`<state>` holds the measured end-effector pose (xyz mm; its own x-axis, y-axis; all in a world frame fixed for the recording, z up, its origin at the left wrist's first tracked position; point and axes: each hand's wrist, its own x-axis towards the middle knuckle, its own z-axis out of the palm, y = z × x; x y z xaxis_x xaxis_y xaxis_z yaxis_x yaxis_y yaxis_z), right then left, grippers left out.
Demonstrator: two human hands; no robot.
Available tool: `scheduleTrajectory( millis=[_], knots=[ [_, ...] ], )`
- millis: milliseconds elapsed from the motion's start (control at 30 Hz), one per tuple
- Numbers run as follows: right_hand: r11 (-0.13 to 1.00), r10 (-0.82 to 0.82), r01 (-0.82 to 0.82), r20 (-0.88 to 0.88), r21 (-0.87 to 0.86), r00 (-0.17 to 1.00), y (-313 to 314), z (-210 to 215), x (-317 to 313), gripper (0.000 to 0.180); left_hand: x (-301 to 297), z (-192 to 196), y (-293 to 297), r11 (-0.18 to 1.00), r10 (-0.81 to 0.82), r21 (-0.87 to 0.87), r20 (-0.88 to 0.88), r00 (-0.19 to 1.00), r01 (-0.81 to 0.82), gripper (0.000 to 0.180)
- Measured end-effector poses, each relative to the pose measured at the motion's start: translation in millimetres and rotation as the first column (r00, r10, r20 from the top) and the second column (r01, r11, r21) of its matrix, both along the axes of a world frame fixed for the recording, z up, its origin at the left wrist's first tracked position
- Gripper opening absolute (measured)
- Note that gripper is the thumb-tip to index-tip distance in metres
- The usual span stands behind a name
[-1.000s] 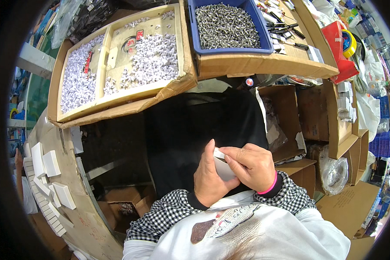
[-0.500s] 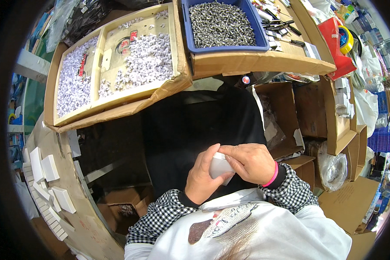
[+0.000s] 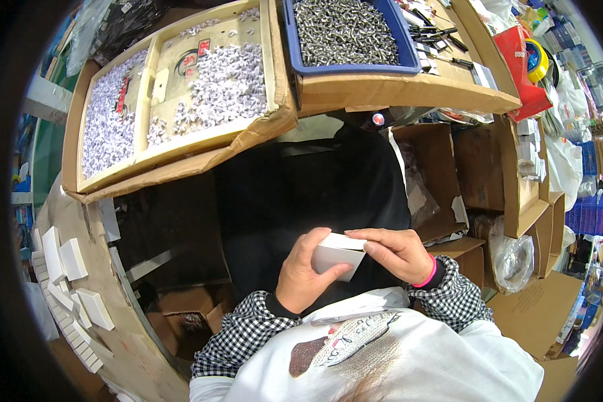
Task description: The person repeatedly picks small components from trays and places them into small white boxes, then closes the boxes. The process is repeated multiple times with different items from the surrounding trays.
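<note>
Over my lap I hold a small white box with both hands. My left hand is closed round its left side, thumb across the near face. The fingers of my right hand press on the right end of the box's top, where a narrow dark gap shows under the lid edge. A pink band circles my right wrist. What is inside the box cannot be seen. Black cloth lies beyond my hands.
A divided wooden tray of small white pieces stands far left. Beside it is a blue bin of metal parts. White boxes line the left bench. Cardboard boxes and a clear plastic bag stand at right.
The box has turned so that more of its front face and top show. My right hand has shifted right, its fingers straighter, uncovering the top. The view has shifted slightly.
</note>
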<state>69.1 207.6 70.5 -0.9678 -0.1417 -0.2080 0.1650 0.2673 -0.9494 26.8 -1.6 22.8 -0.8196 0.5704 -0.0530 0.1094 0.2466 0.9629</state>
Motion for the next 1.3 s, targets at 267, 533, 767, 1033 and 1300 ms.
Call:
scheduleTrajectory(
  millis=[267,533,767,1033,1300],
  knots=[
    [0.831,-0.007,0.14,0.24,-0.538,0.971,-3.4,-11.4,-0.1,0.031,-0.6,-3.1,-1.2,0.999,0.01,0.032,-0.009,1.0,-0.01,0.069],
    [0.781,-0.028,0.212,0.307,-0.588,0.951,-2.7,-16.7,3.5,0.027,-1.1,2.2,1.0,1.0,-0.009,-0.005,-0.042,0.999,0.009,0.066],
    [0.903,-0.18,0.203,0.093,-0.378,0.979,-12.7,-12.2,5.0,0.024,-1.1,4.2,2.3,1.0,0.009,-0.029,-0.028,1.0,-0.01,0.065],
    [0.97,-0.163,0.168,0.04,-0.178,0.986,-5.9,-3.7,1.6,0.019,-0.1,4.6,2.6,1.0,-0.023,-0.012,-0.066,0.998,0.023,0.066],
    [0.996,0.029,-0.005,-0.27,0.086,0.962,1.4,-5.6,-0.9,0.023,1.1,3.4,-0.1,0.999,-0.03,-0.013,-0.07,0.997,0.029,0.063]
  ],
)
